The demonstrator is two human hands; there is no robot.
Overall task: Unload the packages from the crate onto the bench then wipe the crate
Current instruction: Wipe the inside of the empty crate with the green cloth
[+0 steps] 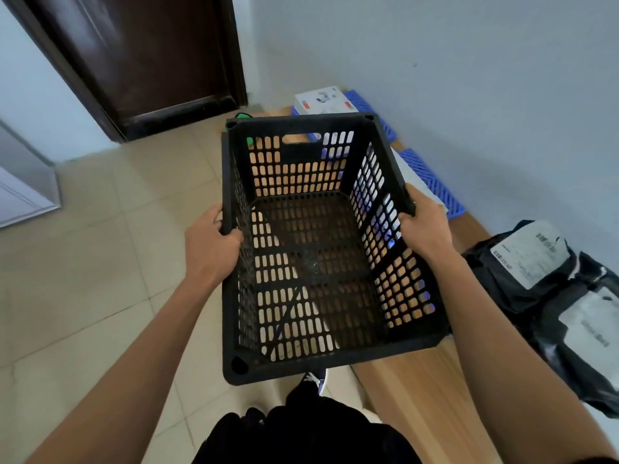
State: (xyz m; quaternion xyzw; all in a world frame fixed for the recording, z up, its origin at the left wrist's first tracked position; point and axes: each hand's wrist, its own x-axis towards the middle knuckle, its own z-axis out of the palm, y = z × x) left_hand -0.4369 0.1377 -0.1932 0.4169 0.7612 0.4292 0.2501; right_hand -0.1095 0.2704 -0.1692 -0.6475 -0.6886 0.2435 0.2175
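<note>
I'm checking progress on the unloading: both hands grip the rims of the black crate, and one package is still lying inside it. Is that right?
Not quite. In the head view the black crate holds no package; only its slotted floor shows. The packages lie on the bench to the right. The left hand and right hand do grip its rims.

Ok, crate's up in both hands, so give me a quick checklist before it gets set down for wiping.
1. Crate emptied: ok, only its bare slotted floor shows inside.
2. Grip: ok, left hand curls over the left rim, right hand over the right rim.
3. Packages unloaded: ok, black mailer bags lie to the right and a white box sits beyond the crate.
4. Set-down room on the wooden bench: cannot tell, the crate hides most of it.
5. Wiping cloth at hand: cannot tell, a green thing peeks past the far rim but is mostly hidden.
6. Dirt to wipe: not ok, pale specks show on the floor of the crate.
</note>
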